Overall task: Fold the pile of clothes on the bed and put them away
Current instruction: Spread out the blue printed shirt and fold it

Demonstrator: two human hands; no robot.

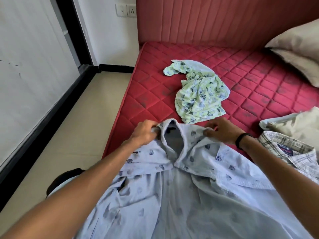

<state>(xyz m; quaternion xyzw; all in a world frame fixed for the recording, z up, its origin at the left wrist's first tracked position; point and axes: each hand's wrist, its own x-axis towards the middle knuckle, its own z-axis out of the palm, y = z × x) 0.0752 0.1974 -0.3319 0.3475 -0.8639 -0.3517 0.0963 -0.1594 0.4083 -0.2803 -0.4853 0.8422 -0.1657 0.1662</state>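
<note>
In the head view, a pale blue printed shirt [181,187] is spread over the near edge of the red quilted mattress [250,80], filling the frame from the centre down to 6 o'clock, its collar pointing toward 12 o'clock. The left shoulder of the shirt, beside the collar, is gripped by the left hand [145,133], whose fingers are curled round a bunch of fabric. The other shoulder is pinched by the right hand [222,131] between thumb and curled fingers; a black band [241,140] is worn on that wrist. A crumpled green floral garment [198,94] lies on the mattress just beyond the collar, toward 12 o'clock, apart from both hands. At 3 o'clock a plaid shirt [291,157] lies beside the blue one, with a beige cloth [298,125] touching it on the far side. A beige pillow [300,49] is seen at 2 o'clock against the padded red headboard [215,19]. Wall sockets [126,10] are mounted at 11 o'clock.
</note>
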